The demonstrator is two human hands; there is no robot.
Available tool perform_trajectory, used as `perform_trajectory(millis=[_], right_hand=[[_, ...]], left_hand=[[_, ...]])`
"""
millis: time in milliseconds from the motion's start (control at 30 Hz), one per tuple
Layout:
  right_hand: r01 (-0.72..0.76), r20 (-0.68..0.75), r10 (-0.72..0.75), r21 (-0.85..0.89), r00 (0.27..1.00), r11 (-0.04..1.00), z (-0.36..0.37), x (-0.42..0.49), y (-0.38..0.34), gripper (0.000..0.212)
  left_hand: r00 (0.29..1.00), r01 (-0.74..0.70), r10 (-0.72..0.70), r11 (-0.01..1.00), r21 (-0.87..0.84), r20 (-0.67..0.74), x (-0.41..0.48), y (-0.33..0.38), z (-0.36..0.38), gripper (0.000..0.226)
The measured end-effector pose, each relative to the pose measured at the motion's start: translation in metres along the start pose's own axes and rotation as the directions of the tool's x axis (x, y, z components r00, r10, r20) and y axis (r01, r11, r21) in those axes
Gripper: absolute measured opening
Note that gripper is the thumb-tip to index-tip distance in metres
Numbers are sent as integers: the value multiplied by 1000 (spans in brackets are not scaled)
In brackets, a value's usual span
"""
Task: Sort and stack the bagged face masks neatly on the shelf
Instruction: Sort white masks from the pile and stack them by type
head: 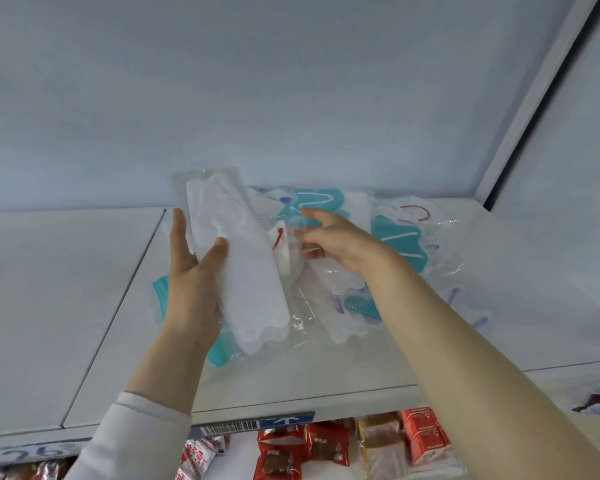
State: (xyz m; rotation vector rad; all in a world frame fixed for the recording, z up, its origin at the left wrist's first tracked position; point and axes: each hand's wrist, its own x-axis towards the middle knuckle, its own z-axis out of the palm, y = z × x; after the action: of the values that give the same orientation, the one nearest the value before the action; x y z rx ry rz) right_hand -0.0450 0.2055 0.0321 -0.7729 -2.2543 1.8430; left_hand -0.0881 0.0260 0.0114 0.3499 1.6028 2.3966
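Note:
My left hand (191, 271) holds a bagged white mask (236, 258) lifted off the shelf, thumb on its front and fingers behind it. My right hand (333, 237) reaches over a loose pile of bagged masks (378, 271) on the white shelf (326, 372); its fingers are spread and touch a clear bag. The pile mixes teal masks (399, 240), white masks with red ear loops (413, 213) and white ones with purple loops. Another teal bagged mask (222, 351) lies under my left hand.
The shelf's left panel (49, 289) lies beside the pile. A grey upright post (534, 98) bounds the shelf at the right. Below the front edge hang a barcode price label (229, 426) and red snack packets (291, 448).

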Motion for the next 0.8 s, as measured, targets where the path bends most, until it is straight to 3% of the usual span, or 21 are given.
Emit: perform_trajectory(millis=[67,133,200,300,500,667,800], right_hand=[[78,-101,-93,-146,990,986,-15,-5,-4,40],[93,-366,-214,-322,906,942,-41,-3,4,32],[-54,-501,-228,-486,835,872,-62,-2,18,40],[-254,-473,-83,-603,877,756,-69,7,37,43],[-339,-517,22,-527,856,779,-50,23,40,81],[-336,-539,91,-376,837,864,-72,19,37,48],[-231,-565,24,-297,825,927,-95,5,32,24]], left_hand=[[1000,-16,15,1000,-6,-17,3,2,-4,66],[999,-21,21,1000,-6,-28,4,0,-6,65],[999,-7,7,1000,-1,-32,4,-6,-5,64],[999,40,-40,999,-17,-14,5,-19,-4,65],[992,126,-126,991,46,7,14,-38,-2,64],[990,141,-142,984,109,-1,25,-37,-1,63],[992,127,-128,986,111,-4,31,-33,6,63]])
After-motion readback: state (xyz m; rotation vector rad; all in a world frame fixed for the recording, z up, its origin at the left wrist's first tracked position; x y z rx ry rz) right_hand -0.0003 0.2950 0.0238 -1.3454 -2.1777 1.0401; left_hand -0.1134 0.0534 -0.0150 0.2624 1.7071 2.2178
